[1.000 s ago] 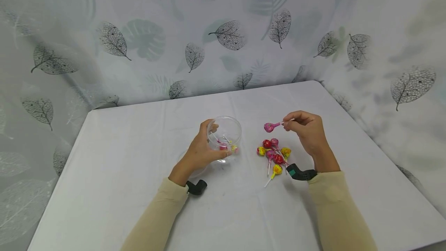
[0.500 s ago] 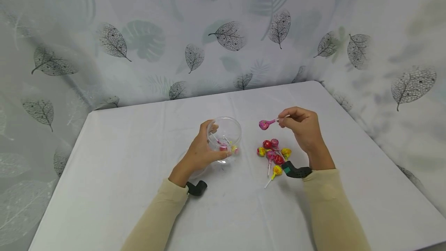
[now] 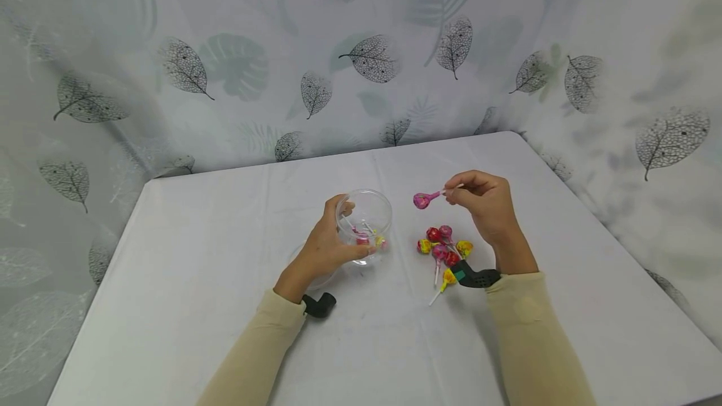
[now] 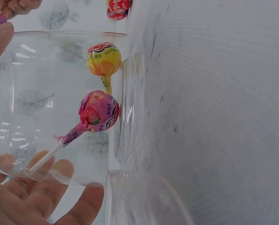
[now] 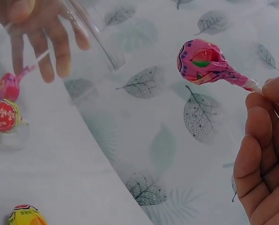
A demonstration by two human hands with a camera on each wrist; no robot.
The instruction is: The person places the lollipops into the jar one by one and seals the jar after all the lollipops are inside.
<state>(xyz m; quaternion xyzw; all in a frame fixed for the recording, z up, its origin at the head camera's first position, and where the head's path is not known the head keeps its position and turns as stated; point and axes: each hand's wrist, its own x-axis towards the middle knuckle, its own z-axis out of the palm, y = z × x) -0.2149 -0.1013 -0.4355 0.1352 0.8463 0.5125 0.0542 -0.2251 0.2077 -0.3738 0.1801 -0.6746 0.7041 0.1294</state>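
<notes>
My left hand (image 3: 327,242) grips a clear plastic jar (image 3: 369,212) from its left side, thumb in front and fingers round the back. Inside the jar, in the left wrist view, lie a pink lollipop (image 4: 98,111) and a yellow lollipop (image 4: 104,59). Between thumb and fingertips, my right hand (image 3: 484,205) pinches the white stick of another pink lollipop (image 5: 200,61). That lollipop is up in the air to the right of the jar, its wrapped head pointing left toward it. Below the right hand, a pile of red, pink and yellow lollipops (image 3: 440,252) lies on the table.
A clear round lid or dish (image 3: 321,279) lies on the table by the left wrist, partly hidden by it. White cloth covers the table (image 3: 186,293). A leaf-patterned curtain (image 3: 350,105) stands along the back and sides.
My right hand has moved left and slightly away from me with the pink lollipop, bringing it closer to the jar. The left hand and the jar have stayed in place.
</notes>
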